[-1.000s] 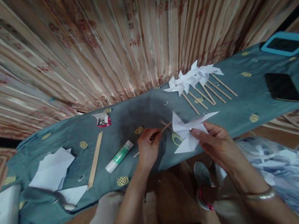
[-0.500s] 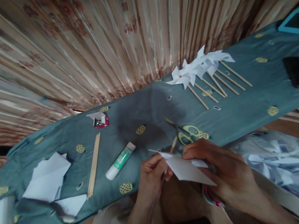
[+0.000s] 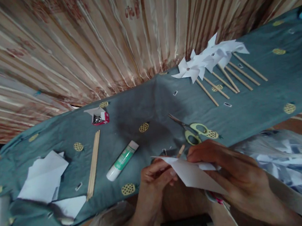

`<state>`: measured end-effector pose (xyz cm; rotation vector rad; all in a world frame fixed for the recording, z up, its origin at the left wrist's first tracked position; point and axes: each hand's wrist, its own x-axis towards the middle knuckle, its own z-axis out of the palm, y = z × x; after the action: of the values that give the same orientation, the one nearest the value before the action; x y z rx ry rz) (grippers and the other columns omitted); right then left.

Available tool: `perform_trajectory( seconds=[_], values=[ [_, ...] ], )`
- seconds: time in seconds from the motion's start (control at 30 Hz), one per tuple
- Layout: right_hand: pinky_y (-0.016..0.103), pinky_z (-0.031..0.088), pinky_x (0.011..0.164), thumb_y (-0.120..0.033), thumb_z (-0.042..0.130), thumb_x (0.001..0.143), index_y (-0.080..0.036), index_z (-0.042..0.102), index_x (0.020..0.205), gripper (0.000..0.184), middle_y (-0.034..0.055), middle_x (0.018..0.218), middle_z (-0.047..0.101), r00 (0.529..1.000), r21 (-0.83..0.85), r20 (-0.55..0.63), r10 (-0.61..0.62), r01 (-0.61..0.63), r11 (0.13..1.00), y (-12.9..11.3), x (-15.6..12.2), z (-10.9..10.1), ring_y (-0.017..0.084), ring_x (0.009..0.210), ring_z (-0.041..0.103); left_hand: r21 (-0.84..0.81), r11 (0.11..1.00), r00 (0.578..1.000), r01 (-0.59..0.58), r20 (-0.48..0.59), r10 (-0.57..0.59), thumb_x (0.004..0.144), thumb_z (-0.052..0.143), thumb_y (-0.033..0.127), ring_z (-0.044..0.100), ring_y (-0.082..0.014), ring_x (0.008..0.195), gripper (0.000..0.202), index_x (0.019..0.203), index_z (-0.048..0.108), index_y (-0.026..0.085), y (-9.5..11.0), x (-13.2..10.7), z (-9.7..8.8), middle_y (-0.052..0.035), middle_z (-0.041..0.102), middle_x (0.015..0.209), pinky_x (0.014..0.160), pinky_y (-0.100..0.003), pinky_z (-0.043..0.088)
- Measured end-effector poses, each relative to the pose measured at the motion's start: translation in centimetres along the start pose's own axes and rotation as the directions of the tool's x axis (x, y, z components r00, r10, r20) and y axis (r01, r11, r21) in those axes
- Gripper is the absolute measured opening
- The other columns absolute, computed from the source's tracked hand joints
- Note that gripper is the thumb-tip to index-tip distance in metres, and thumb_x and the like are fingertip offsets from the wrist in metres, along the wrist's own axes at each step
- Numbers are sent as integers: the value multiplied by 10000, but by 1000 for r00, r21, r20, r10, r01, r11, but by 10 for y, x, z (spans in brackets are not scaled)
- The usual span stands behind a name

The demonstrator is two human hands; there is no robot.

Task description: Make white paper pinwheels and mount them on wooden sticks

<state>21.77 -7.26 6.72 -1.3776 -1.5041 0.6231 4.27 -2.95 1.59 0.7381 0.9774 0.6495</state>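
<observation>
My left hand (image 3: 156, 180) pinches the left side of a folded piece of white paper (image 3: 195, 175) in front of my lap. My right hand (image 3: 231, 165) is closed on the paper's right side, thumb below and fingers above. The tip of a wooden stick (image 3: 181, 150) pokes out above the paper; the rest of it is hidden, so I cannot tell which hand grips it. Just beyond my right hand lie green-handled scissors (image 3: 191, 130). A glue stick (image 3: 122, 161) rests on the cloth ahead of my left hand.
Finished white pinwheels (image 3: 200, 64) on sticks lie at the back right. An open small red box (image 3: 100, 117) holds shiny metal pins. Loose wooden sticks (image 3: 93, 166) and paper sheets (image 3: 44, 175) lie at left. A bag of paper scraps (image 3: 289, 165) sits at right.
Both hands and the paper have shifted slightly right in view. The stick's lower part, seen by my left fingers before, is now hidden. The table things have shifted only with the camera.
</observation>
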Motion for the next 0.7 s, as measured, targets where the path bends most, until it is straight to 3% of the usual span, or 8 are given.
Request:
perform_trajectory(
  seconds=[0.13, 0.23, 0.33, 0.53, 0.7],
  values=[
    [266, 564, 648, -63, 589, 752, -349, 678, 979, 376, -24, 873, 728, 992, 66, -9, 125, -124, 990, -1, -5, 0, 166, 718, 693, -17, 999, 998, -44, -37, 43, 647, 802, 302, 523, -92, 613, 135, 741, 785, 207, 0, 1, -2, -31, 640, 785, 545, -197, 432],
    [259, 572, 646, -63, 585, 754, -344, 677, 972, 367, -26, 877, 734, 987, 77, -5, 159, -159, 984, -1, -7, 0, 160, 697, 699, -4, 999, 999, -42, -15, 42, 650, 800, 302, 510, -92, 599, 125, 684, 771, 186, 0, 0, -2, -28, 635, 707, 570, -200, 433],
    [239, 580, 646, -67, 576, 748, -328, 666, 974, 357, -29, 887, 746, 993, 42, -5, 117, -117, 992, -3, -4, 0, 162, 725, 712, 12, 1000, 1000, 14, 28, -14, 681, 781, 300, 495, -90, 583, 122, 679, 766, 179, 0, -2, 0, -15, 604, 626, 561, -199, 409],
    [160, 569, 659, -35, 506, 741, -290, 633, 940, 348, -55, 850, 745, 1000, -105, -22, 9, -11, 994, -7, 2, 0, 112, 730, 716, 6, 1000, 998, 24, 56, -24, 693, 773, 295, 502, -92, 595, 114, 729, 787, 188, 0, -4, 1, -22, 630, 676, 569, -211, 392],
    [174, 576, 693, -76, 475, 790, -272, 604, 967, 293, -28, 842, 747, 998, -187, 5, -56, 56, 981, -6, 2, -1, 125, 742, 716, 17, 999, 998, 32, 52, -33, 684, 781, 302, 505, -100, 607, 135, 768, 797, 199, 1, -4, 0, -29, 640, 678, 564, -211, 384]
  ],
)
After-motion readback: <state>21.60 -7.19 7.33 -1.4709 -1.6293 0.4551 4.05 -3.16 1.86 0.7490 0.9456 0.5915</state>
